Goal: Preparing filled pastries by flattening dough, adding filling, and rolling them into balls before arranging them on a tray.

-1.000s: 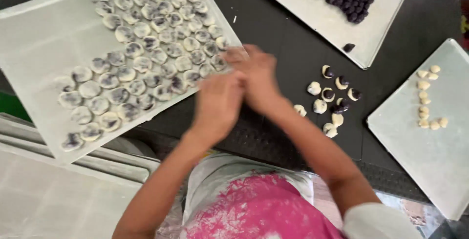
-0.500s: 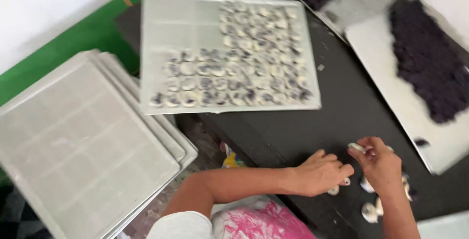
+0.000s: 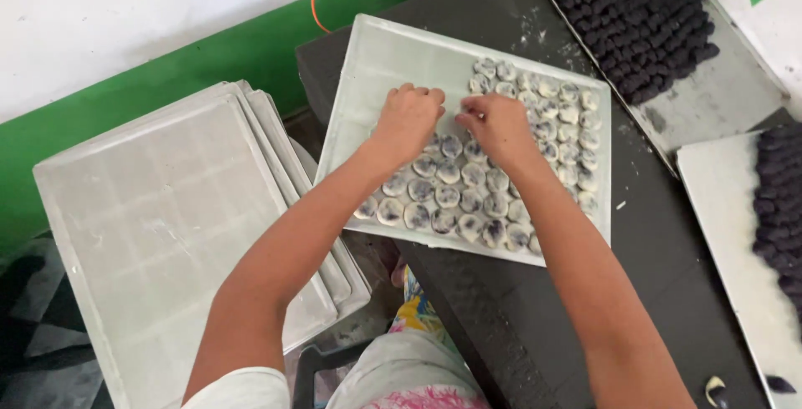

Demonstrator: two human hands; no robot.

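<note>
Pale dough rounds, each showing a dark filling through the skin, lie in close rows on a white tray that rests on the dark surface; the rows fill the right and near parts of the tray, while its far left part is bare, so by my judgement the filling of the tray is well past half with that corner left. Both hands are at the edge of the rows; the left hand rests with fingers curled loosely over the rounds there, and whether it grips one I cannot tell; the right hand has its fingertips pinched together on a small round at the row's end. Left of the surface stands a stack of white trays; far right, two more trays carry dark purple balls.
</note>
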